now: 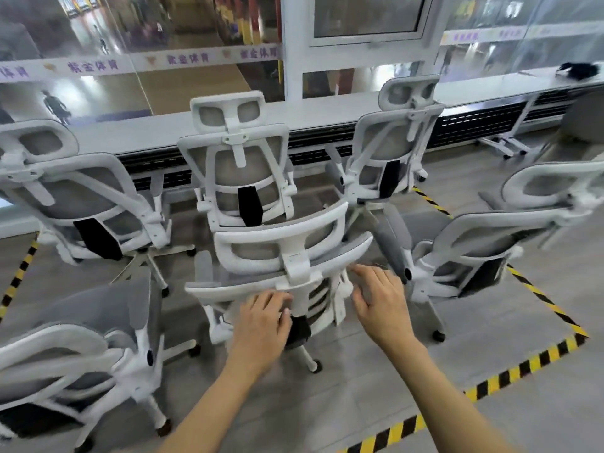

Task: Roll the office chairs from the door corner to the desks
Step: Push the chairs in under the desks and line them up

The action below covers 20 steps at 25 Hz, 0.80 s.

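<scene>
A white-framed office chair (281, 253) with grey mesh stands right in front of me, its back toward me. My left hand (263, 322) rests on the upper back frame of this chair, fingers loosely bent over it. My right hand (380, 302) hovers just right of the chair's back with relaxed fingers, touching nothing that I can tell. Three like chairs stand against the long white desk (157, 132): one at left (81, 194), one in the middle (238, 165), one at right (392, 138).
Another chair (81, 341) stands close at my lower left and one more chair (483, 243) at my right. Yellow-black floor tape (523, 364) outlines the area. Glass windows run behind the desk. A dark object (580, 70) lies on the desk far right.
</scene>
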### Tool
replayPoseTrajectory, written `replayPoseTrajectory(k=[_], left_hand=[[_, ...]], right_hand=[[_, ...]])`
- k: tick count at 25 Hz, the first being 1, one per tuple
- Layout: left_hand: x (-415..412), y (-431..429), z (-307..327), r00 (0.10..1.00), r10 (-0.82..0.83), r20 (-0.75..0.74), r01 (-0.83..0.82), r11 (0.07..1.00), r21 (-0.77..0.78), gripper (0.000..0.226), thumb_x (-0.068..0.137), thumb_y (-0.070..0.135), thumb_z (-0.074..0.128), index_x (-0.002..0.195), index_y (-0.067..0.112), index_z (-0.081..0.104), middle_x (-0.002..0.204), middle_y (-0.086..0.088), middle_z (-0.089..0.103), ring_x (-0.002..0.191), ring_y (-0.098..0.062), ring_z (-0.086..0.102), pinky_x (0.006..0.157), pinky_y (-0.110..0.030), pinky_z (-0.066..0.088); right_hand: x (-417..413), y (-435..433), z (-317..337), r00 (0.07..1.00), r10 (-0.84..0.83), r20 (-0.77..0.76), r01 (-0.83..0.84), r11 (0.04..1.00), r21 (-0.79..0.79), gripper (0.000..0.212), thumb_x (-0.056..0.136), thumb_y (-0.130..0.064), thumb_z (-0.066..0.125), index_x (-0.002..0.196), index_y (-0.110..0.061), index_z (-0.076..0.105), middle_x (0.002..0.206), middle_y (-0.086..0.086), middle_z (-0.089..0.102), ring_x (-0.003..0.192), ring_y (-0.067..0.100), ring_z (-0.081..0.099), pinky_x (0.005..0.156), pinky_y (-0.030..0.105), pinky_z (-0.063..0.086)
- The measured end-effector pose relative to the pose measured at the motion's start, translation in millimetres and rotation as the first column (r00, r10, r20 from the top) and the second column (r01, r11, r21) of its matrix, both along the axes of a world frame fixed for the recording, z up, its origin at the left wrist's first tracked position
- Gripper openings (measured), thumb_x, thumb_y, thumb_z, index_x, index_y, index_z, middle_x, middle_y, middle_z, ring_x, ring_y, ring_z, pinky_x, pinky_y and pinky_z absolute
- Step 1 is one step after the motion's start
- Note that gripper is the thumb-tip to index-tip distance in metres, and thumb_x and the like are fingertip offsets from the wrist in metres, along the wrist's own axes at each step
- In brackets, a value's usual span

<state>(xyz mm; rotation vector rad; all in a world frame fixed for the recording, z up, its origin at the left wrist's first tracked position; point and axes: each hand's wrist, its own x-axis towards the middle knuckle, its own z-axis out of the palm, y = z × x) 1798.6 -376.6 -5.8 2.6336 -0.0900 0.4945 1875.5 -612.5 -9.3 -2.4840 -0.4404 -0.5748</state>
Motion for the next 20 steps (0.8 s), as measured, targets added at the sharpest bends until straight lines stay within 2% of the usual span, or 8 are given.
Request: replayPoseTrajectory(k=[2,6,9,12,15,18,20], left_hand=[[12.8,-61.3,0.1,1.000,-0.022,-0.002,0.022,1.000,-0.021,0.027,0.091,0.033,0.041,0.109,0.028,0.060,0.106,0.011,0.060,0.096,-0.016,0.051,0.087,-0.032,0.044],[49.8,-169.2,-1.8,0.995,-0.089,-0.033,0.088,0.996,-0.027,0.026,0.091,0.032,0.042,0.109,0.027,0.060,0.105,0.009,0.060,0.091,-0.018,0.053,0.084,-0.033,0.045],[88.6,-229.3,-6.7,0.991,-0.123,-0.053,0.121,0.991,-0.051,0.025,0.092,0.034,0.042,0.110,0.029,0.059,0.107,0.011,0.059,0.094,-0.016,0.054,0.088,-0.033,0.044],[136.1,-281.9,-9.3,0.985,-0.160,-0.067,0.158,0.987,-0.033,0.025,0.095,0.036,0.041,0.113,0.030,0.057,0.109,0.012,0.058,0.097,-0.014,0.052,0.091,-0.033,0.043],[188.5,-330.4,-11.7,0.984,-0.161,-0.080,0.158,0.987,-0.042,0.025,0.096,0.037,0.041,0.115,0.030,0.057,0.110,0.011,0.058,0.098,-0.015,0.053,0.090,-0.032,0.043],[238.3,-381.0,-8.2,0.974,-0.191,-0.118,0.186,0.981,-0.057,0.027,0.099,0.040,0.038,0.118,0.031,0.054,0.115,0.011,0.057,0.102,-0.015,0.052,0.091,-0.032,0.041],[271.3,-419.4,-3.1,0.963,-0.231,-0.137,0.223,0.972,-0.067,0.029,0.101,0.039,0.040,0.125,0.029,0.052,0.123,0.008,0.056,0.109,-0.015,0.050,0.096,-0.031,0.040]], right_hand=[[10.0,-61.5,-0.3,0.999,-0.034,-0.023,0.034,0.999,0.005,0.034,0.086,-0.016,0.061,0.120,-0.021,0.063,0.110,-0.003,0.066,0.100,0.023,0.058,0.089,0.039,0.045],[38.9,-173.9,-3.1,0.993,-0.119,-0.025,0.119,0.993,-0.010,0.033,0.084,-0.018,0.058,0.116,-0.020,0.063,0.105,-0.001,0.066,0.096,0.026,0.057,0.086,0.031,0.037],[69.1,-239.7,-6.9,0.983,-0.176,-0.057,0.175,0.984,-0.017,0.032,0.086,-0.019,0.057,0.117,-0.021,0.064,0.106,-0.001,0.067,0.095,0.025,0.058,0.083,0.037,0.040],[111.2,-297.0,-8.2,0.971,-0.217,-0.102,0.215,0.976,-0.025,0.031,0.086,-0.015,0.064,0.117,-0.020,0.064,0.105,0.000,0.067,0.093,0.026,0.058,0.080,0.041,0.044],[154.5,-349.4,-5.6,0.959,-0.250,-0.135,0.248,0.968,-0.037,0.031,0.087,-0.012,0.066,0.118,-0.018,0.064,0.109,0.002,0.067,0.100,0.028,0.059,0.085,0.041,0.043],[194.6,-401.3,2.1,0.945,-0.298,-0.135,0.303,0.953,0.019,0.032,0.088,-0.011,0.066,0.119,-0.015,0.064,0.110,0.005,0.065,0.102,0.031,0.059,0.086,0.041,0.042],[221.0,-441.3,9.8,0.920,-0.365,-0.138,0.377,0.924,0.070,0.034,0.091,-0.018,0.064,0.125,-0.015,0.060,0.111,0.008,0.063,0.105,0.032,0.057,0.090,0.044,0.044]])
